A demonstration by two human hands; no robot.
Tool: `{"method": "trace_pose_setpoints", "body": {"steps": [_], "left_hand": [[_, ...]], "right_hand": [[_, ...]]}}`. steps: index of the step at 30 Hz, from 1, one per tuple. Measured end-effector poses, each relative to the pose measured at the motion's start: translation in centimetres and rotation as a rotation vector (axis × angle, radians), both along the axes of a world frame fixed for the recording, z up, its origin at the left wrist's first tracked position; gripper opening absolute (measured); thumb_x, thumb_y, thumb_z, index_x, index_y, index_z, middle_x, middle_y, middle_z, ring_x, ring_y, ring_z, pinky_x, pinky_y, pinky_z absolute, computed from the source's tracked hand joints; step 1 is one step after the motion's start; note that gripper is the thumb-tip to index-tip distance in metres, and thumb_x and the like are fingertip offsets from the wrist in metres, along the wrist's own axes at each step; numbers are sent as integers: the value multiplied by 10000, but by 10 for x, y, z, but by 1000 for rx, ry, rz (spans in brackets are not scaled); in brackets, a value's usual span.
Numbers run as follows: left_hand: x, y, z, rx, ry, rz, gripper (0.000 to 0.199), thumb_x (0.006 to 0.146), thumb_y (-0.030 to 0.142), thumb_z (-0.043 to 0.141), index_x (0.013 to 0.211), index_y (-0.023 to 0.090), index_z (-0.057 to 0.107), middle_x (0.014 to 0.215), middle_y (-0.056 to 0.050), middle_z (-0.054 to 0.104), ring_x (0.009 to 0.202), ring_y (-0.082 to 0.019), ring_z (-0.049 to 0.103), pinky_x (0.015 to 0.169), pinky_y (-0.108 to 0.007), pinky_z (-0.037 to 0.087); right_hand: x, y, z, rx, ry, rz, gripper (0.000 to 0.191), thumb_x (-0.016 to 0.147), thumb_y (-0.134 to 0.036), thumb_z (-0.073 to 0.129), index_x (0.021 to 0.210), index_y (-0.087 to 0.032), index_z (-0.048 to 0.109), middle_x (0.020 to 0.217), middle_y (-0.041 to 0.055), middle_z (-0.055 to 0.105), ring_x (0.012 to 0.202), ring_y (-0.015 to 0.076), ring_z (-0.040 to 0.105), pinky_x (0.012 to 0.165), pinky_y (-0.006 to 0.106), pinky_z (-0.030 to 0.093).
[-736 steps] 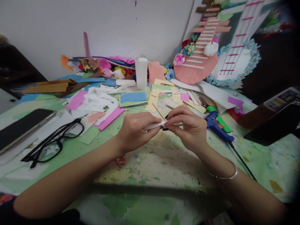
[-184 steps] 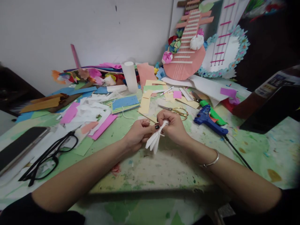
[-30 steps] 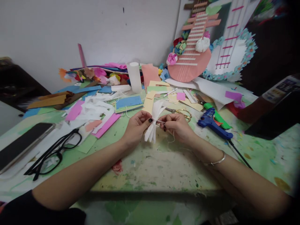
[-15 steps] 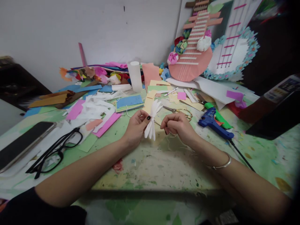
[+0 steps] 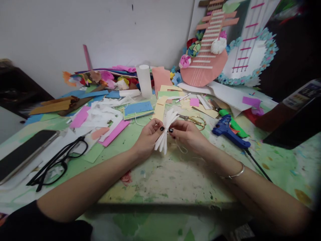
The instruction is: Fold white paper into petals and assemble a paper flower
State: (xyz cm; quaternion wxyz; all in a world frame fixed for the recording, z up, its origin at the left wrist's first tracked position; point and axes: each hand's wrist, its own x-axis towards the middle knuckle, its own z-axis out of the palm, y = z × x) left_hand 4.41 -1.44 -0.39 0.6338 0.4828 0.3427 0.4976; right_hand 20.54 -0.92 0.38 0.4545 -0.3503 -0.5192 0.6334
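A bundle of pleated white paper [image 5: 163,143], pinched in at its middle and fanned at both ends, is held upright and slightly tilted over the table. My left hand [image 5: 148,138] grips its waist between thumb and fingers. On the other side, my right hand [image 5: 192,136] is closed at the same waist, its thumb tip against the paper. A thin white string [image 5: 184,151] hangs in a loop below my right fingers; the part within the fingers is hidden. Gold-handled scissors [image 5: 197,122] lie just behind my right hand.
A blue glue gun [image 5: 232,134] with a black cord lies at right, near a dark box [image 5: 296,117]. Glasses [image 5: 60,164] and a phone [image 5: 25,154] are at left. Paper scraps [image 5: 102,115] cover the back, with a white roll [image 5: 144,82] and paper instruments [image 5: 204,67] standing there.
My right hand has moved left, from pulling the string out taut to touching the bundle's waist. The bundle has tilted a little, and the string now hangs in a slack loop.
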Motion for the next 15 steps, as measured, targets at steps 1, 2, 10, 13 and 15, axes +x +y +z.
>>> {"method": "trace_pose_setpoints", "body": {"steps": [1,2,10,13,15], "left_hand": [[0,0,0,-4,5,-4,364,729,395,769,806,181,485,654,45,526,553,-75,504,477,-172,342],[0,0,0,-9,2,-16,359,731,389,768,814,184,485,647,48,524,546,-74,501,473,-169,334],[0,-2,4,-31,-73,-129,317,739,321,774,849,190,507,739,38,569,547,-55,495,498,-164,359],[0,0,5,-44,-88,-117,315,718,297,790,836,183,521,727,35,563,573,-67,520,511,-168,381],[0,0,5,-55,-98,-110,312,711,280,793,831,179,524,717,35,557,585,-73,529,515,-170,390]], "right_hand": [[0,0,0,19,-31,-20,193,631,-218,711,811,-168,661,804,21,638,658,108,520,585,250,374],[0,0,-1,27,-51,-33,186,633,-229,717,798,-166,660,759,5,620,603,89,480,542,240,338],[1,-1,4,-68,-54,-90,198,633,-295,728,689,-155,600,549,-66,459,447,37,277,429,236,162],[0,-2,5,-59,-72,-110,157,639,-268,701,683,-155,602,556,-61,475,439,35,283,421,234,167],[0,-3,6,-27,-84,-136,129,618,-227,694,687,-150,618,586,-45,518,445,35,299,421,235,174]]}}
